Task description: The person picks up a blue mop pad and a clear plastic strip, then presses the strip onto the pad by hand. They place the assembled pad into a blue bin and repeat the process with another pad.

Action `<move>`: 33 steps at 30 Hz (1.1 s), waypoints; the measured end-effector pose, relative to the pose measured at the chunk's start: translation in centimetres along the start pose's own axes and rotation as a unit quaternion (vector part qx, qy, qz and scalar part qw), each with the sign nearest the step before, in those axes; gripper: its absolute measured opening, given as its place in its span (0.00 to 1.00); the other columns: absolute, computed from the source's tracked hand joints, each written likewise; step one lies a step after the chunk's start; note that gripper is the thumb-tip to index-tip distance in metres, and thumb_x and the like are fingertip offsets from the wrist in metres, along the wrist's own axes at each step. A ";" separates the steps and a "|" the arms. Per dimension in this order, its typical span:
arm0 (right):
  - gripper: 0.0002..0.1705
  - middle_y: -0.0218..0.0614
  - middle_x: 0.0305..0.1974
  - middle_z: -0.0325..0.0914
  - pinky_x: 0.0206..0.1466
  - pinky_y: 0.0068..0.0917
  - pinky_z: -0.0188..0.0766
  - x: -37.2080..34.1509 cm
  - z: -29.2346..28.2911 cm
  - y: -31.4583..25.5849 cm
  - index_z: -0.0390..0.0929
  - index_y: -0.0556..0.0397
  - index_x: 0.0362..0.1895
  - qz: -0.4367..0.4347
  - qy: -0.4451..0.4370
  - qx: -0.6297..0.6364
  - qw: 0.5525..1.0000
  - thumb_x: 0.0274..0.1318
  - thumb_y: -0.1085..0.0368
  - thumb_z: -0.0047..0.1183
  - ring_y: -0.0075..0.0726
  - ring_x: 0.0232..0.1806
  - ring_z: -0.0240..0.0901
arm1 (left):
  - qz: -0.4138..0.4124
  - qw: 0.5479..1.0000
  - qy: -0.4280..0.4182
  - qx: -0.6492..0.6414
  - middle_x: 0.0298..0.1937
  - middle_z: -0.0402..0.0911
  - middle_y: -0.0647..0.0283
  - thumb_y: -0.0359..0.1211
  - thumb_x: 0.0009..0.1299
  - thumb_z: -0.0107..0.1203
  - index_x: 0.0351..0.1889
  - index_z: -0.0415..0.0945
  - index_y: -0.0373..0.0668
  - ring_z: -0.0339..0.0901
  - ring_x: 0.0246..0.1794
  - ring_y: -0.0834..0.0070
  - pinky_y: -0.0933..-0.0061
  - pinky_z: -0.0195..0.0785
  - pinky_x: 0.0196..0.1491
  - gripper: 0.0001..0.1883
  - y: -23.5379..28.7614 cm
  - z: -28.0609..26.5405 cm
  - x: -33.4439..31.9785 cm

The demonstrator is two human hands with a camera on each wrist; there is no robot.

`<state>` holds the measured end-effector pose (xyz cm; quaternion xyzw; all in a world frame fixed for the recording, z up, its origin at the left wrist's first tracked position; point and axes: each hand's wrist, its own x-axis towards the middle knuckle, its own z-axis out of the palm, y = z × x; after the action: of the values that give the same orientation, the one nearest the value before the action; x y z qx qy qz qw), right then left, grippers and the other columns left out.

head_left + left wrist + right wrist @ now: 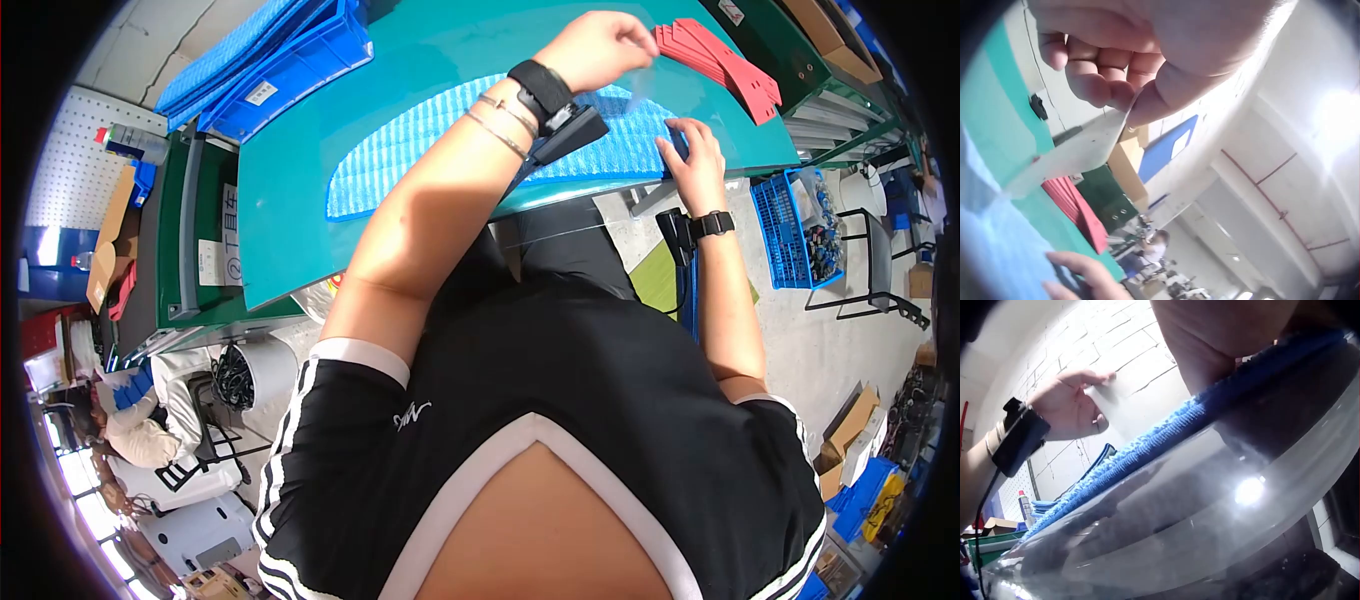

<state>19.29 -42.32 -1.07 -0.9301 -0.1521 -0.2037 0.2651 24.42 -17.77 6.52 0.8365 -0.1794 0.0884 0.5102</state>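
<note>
A large half-oval blue-and-white striped microfibre pad lies flat at the table's front edge. Above it, my left hand pinches a thin translucent plastic piece by one end between thumb and fingertips. The piece hangs down toward the pad and blurs in the head view. My right hand rests at the pad's right end, its fingers loosely bent over the cloth. In the right wrist view, the pad's fuzzy edge runs beneath that hand, which hides part of it.
Red flat pieces lie fanned in a stack at the table's right rear. A blue bin with more blue pads stands at the back left. The green table has a clear sheet over its edge. A blue crate sits on the floor.
</note>
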 end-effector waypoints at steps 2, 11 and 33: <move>0.20 0.35 0.52 0.74 0.58 0.41 0.63 0.0 0.1 0.0 0.78 0.44 0.47 0.000 0.001 -0.008 1.000 0.52 0.53 0.60 0.46 0.55 0.69 | 0.001 0.997 -0.021 -0.071 0.25 0.80 0.63 0.31 0.62 0.54 0.38 0.81 0.41 0.74 0.23 0.76 0.74 0.67 0.29 0.09 -0.6 0.8 0.2; 0.21 0.38 0.53 0.73 0.58 0.41 0.62 -0.1 -0.2 0.1 0.77 0.47 0.49 -0.005 0.008 0.005 1.000 0.53 0.53 0.58 0.47 0.56 0.68 | -0.035 0.954 -0.172 0.245 0.31 0.81 0.63 0.35 0.61 0.59 0.40 0.80 0.42 0.76 0.32 0.79 0.73 0.70 0.38 0.12 -4.8 1.1 5.6; 0.22 0.39 0.41 0.80 0.52 0.26 0.69 11.8 3.8 -3.5 0.77 0.56 0.46 -0.116 -0.224 0.267 0.930 0.47 0.80 0.38 0.34 0.45 0.75 | -0.148 0.960 -0.237 0.006 0.42 0.84 0.66 0.31 0.61 0.61 0.44 0.83 0.42 0.77 0.44 0.80 0.78 0.67 0.52 0.12 -8.9 0.0 4.6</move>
<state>29.38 -35.34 2.92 -0.8222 -0.3635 0.0290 0.4371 32.12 -15.05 0.76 0.8536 -0.1686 -0.1883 0.4555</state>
